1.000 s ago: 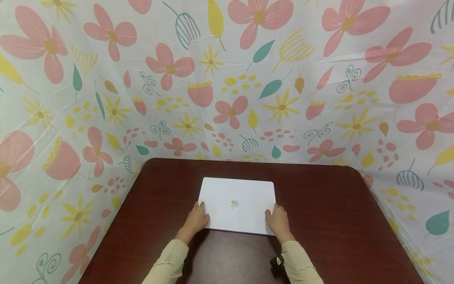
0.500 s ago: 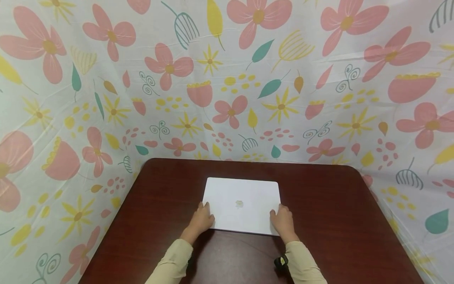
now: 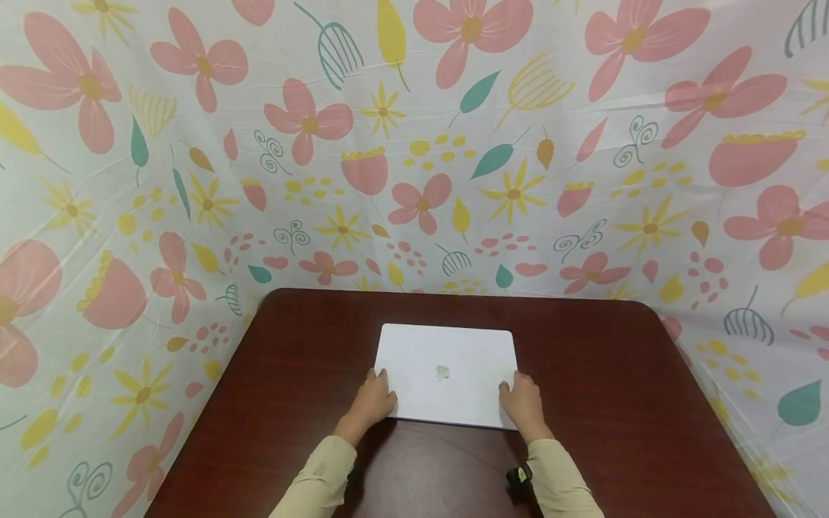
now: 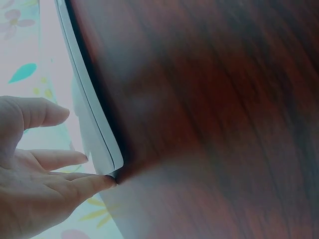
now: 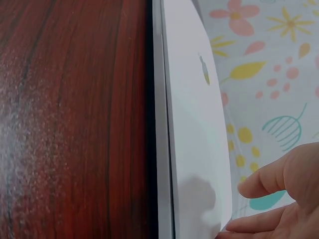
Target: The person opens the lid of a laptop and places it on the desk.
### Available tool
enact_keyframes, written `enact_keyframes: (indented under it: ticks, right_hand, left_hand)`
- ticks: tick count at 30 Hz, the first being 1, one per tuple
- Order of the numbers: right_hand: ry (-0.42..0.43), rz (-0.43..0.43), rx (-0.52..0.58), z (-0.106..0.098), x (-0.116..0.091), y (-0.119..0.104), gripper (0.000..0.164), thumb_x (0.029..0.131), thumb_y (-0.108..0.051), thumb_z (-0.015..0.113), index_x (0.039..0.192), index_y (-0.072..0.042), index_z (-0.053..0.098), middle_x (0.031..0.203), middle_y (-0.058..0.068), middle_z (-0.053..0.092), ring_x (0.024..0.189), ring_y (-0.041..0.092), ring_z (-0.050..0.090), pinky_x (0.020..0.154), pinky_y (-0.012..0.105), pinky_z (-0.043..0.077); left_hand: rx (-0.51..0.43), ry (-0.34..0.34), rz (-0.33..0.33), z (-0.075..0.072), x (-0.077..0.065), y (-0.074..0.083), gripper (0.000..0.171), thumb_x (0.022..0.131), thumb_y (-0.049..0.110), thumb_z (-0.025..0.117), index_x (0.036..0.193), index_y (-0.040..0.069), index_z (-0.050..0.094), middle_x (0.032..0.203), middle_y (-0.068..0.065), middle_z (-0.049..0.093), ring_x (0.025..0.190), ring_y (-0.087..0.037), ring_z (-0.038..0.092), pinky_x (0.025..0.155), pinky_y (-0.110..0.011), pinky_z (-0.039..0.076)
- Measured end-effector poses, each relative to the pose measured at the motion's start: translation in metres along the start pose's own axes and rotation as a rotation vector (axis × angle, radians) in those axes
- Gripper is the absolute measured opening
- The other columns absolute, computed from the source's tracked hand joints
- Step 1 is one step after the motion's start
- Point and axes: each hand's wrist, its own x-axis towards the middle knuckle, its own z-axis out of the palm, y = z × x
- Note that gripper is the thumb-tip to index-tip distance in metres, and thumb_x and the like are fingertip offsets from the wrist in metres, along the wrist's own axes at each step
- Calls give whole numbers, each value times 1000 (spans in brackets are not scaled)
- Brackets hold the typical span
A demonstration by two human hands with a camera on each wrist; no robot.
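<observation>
A closed silver laptop (image 3: 447,378) lies on the dark wooden table, a small logo in the middle of its lid. My left hand (image 3: 373,399) is at its left side, my right hand (image 3: 523,404) at its right side. In the left wrist view, the left hand's fingers (image 4: 92,185) reach out fairly straight to the laptop's near corner (image 4: 110,162), while the thumb stays apart from the lid. The right wrist view shows the right fingers (image 5: 251,224) at the laptop's side edge. The right thumb is raised, with a dark reflection on the lid (image 5: 199,129).
The reddish-brown table (image 3: 615,403) extends around the laptop and has rounded far corners. A floral curtain (image 3: 414,180) hangs behind the table and along both sides. A small black device (image 3: 519,475) sits at the right sleeve's cuff.
The laptop has slid to the right across the table, both hands moving along with it at its sides. Most of the shift is in the first half second.
</observation>
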Motion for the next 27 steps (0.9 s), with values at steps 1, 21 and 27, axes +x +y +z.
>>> enact_keyframes:
  ticks: [1, 21, 27]
  right_hand:
    - [-1, -10, 2, 0, 0, 1, 48, 91, -7, 49, 123, 28, 42, 120, 47, 46, 113, 59, 45, 93, 61, 41]
    - [-207, -366, -106, -15, -8, 35, 52, 92, -18, 64, 132, 13, 49, 141, 32, 41, 130, 47, 39, 103, 59, 34]
    - [-264, -508, -116, -29, -19, 55, 59, 87, -28, 71, 132, 6, 53, 142, 24, 45, 129, 42, 43, 100, 56, 39]
  left_hand:
    - [-5, -3, -2, 0, 0, 0, 54, 88, 8, 59, 130, -22, 43, 134, -46, 36, 109, -53, 55, 90, -55, 48]
    - [-75, 44, 89, -8, -8, -17, 50, 87, 5, 61, 126, -22, 48, 128, -38, 49, 124, -48, 46, 100, -54, 40]
    - [-86, 21, 118, -14, -16, -25, 53, 86, 5, 65, 129, -19, 47, 130, -36, 49, 124, -46, 47, 101, -54, 40]
